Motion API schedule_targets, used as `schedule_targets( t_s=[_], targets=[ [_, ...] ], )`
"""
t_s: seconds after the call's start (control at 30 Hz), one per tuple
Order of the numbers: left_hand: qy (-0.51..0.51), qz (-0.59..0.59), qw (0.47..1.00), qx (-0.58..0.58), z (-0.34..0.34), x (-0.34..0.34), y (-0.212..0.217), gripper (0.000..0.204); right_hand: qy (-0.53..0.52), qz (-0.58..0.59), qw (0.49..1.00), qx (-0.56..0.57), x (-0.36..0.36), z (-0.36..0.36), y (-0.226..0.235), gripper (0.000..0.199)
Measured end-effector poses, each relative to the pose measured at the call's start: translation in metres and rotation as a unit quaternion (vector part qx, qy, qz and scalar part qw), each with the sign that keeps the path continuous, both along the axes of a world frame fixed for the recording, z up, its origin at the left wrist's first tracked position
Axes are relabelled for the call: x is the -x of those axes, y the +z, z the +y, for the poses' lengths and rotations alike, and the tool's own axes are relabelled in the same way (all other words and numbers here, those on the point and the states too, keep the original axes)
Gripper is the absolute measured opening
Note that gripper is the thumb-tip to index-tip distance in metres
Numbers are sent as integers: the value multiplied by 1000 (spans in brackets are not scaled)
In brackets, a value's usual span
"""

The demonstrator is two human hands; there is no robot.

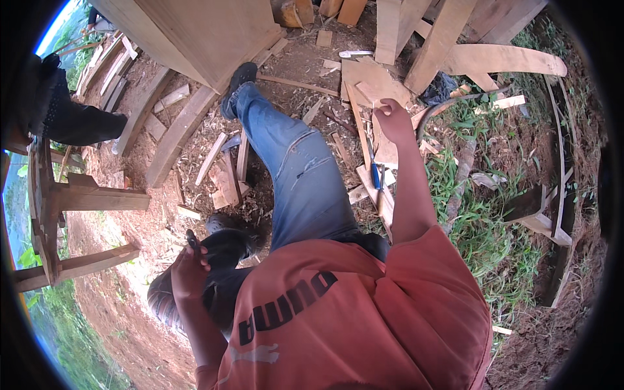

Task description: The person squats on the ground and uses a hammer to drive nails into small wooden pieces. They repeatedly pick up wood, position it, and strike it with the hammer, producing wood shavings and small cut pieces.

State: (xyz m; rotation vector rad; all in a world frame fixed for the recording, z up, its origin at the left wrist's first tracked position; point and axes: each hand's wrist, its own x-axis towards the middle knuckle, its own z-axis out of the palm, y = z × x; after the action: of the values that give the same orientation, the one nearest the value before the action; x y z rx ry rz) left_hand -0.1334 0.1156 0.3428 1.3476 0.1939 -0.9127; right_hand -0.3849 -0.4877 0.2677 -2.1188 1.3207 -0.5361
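Note:
My left hand (190, 272), low on the left, is closed around a short dark object (193, 242), which sticks up past the fingers; its kind cannot be made out. My right hand (394, 121) reaches forward on the right, fingers curled toward the thumb. A tiny pale spot shows at its fingertips, too small to name. Below that hand, a chisel with a blue handle (375, 175) lies on the wood pieces. Beside the chisel rests a long narrow strip of wood (359, 123). A flat brown board (374, 81) lies on the ground just beyond my right hand.
A large wooden panel piece (195, 39) stands ahead. Curved timbers (182, 140) lie to the left, near a person's dark-clothed leg (81, 114). Planks (442, 45) lean at the far right. A wooden frame (97, 198) stands left. Wood scraps and shavings cover the dirt; grass (481, 221) grows right.

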Motion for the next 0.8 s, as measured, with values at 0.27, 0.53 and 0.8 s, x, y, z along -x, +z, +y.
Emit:
schedule_targets(
  t_s=[0.27,0.53,0.8],
  targets=[
    [-104,80,989,-65,-40,29,-36,23,14,172,972,-160,70,22,-132,44],
    [-85,66,982,-156,-58,14,-35,24,54,312,939,-133,12,5,-200,37],
    [-38,69,983,-169,-59,8,-39,25,122,342,924,-115,-6,-12,-226,33]
  ],
)
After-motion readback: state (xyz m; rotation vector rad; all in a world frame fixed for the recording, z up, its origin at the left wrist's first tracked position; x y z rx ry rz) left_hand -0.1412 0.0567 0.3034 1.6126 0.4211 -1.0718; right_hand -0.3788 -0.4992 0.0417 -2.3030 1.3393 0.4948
